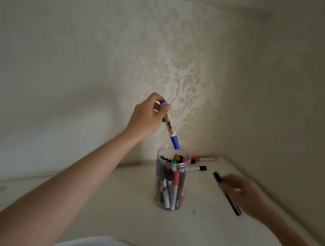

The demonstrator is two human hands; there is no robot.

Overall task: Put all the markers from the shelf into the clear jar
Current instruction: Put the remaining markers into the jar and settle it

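Note:
A clear jar (157,190) stands on the white shelf (116,205) and holds several markers, caps up. My left hand (147,118) grips a blue marker (171,126) by its top end; the marker hangs tilted, its blue cap just at the jar's open rim. To the right of the jar, my right hand (244,195) is blurred and closed around a black marker (219,178) that slants across it. Behind the jar, a red-capped marker (205,159) and a black-capped marker (199,168) lie on the shelf near the corner.
Patterned wallpaper (180,63) covers the back wall, and a plain side wall (290,110) closes the shelf on the right. A pale blurred edge (99,243) shows at the bottom of the view.

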